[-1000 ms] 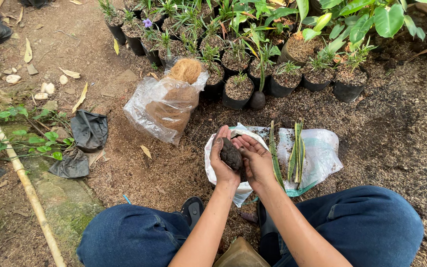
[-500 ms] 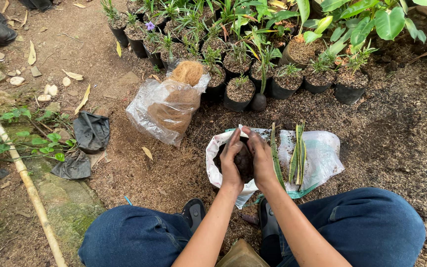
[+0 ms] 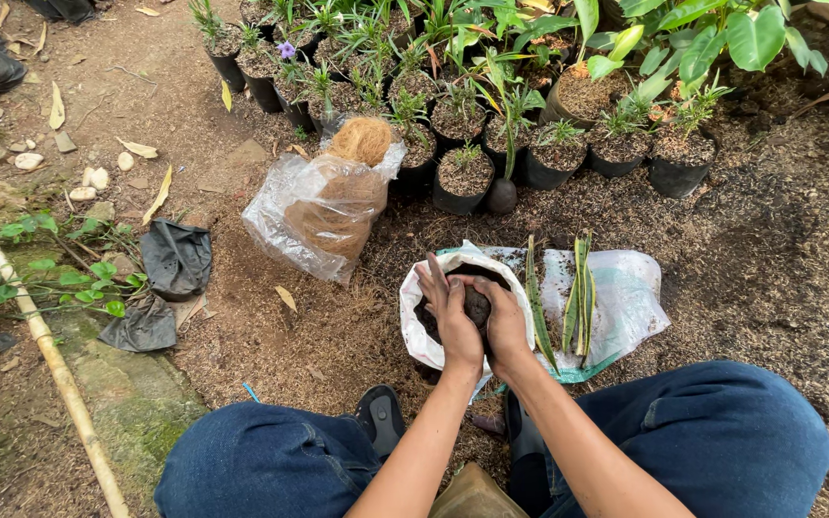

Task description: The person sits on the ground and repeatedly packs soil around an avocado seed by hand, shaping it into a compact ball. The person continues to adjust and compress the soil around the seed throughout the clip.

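Head view: both hands point(image 3: 477, 321) grip a soil clump point(image 3: 476, 305) over mulch-strewn garden ground point(image 3: 779, 278).

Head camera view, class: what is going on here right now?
A person squats on bare ground, both hands in a white sack of soil. The left hand and right hand together cup a dark clump of soil over the sack's mouth. Long green cuttings lie on the sack beside them. A clear bag of coconut fibre and rows of black potted plants stand beyond.
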